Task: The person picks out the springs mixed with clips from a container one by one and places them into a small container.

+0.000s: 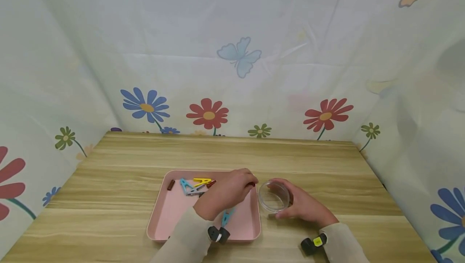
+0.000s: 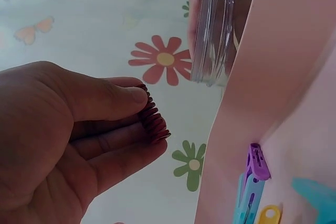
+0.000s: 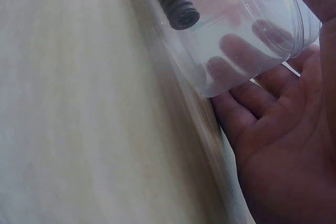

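Observation:
My left hand [image 1: 232, 188], above the right part of a pink tray [image 1: 174, 219], pinches a small dark red coil spring [image 2: 153, 116] between thumb and fingers. Just right of the tray, my right hand [image 1: 305, 204] grips a clear plastic jar [image 1: 273, 197] around its side. The jar's open mouth is tilted toward the left hand. A dark coil spring [image 3: 174, 2] shows through the jar wall, near its base. The pinched spring is apart from the jar, a short way from its rim.
In the tray lie a brown spring [image 1: 171, 185], a reddish spring [image 1: 210, 183], and light blue [image 1: 184, 184], yellow [image 1: 202, 180] and grey [image 1: 196, 190] clothespins. Another blue clothespin [image 1: 226, 217] is partly behind the left arm. Printed curtains surround the wooden table [image 1: 308, 154].

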`<state>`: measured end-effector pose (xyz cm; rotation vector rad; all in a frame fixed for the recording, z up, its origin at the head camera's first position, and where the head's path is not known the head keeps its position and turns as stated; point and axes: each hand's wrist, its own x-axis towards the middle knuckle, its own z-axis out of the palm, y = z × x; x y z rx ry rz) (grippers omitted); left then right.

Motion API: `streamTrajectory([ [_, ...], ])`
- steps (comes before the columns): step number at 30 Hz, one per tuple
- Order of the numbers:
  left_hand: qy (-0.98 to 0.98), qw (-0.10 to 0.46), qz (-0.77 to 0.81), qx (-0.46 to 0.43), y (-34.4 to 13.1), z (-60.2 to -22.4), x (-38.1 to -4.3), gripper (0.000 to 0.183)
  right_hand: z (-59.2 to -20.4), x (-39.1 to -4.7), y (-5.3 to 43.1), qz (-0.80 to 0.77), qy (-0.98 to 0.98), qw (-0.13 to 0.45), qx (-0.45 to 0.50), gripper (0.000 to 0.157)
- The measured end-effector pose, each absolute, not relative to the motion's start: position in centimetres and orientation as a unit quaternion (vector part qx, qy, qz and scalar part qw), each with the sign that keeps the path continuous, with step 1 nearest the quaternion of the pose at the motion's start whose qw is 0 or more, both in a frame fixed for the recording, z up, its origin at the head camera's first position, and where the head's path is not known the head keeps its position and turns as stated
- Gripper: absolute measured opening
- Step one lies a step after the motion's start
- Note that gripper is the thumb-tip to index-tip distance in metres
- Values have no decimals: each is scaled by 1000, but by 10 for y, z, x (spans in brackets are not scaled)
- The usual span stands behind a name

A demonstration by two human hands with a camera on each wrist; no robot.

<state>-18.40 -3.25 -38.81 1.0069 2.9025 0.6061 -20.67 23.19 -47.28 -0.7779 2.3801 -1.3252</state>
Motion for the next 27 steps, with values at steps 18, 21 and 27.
streamTrajectory([
  [18,920,-9,198,338,-25,-387,-181,24,-472,-208,232,-455,835,146,-272,89],
  [21,917,-9,203,343,-23,-387,-180,24,-472,-207,232,-459,832,146,-275,88],
  [27,907,-5,221,359,-19,-389,-180,25,-471,-206,231,-460,831,141,-280,88],
])
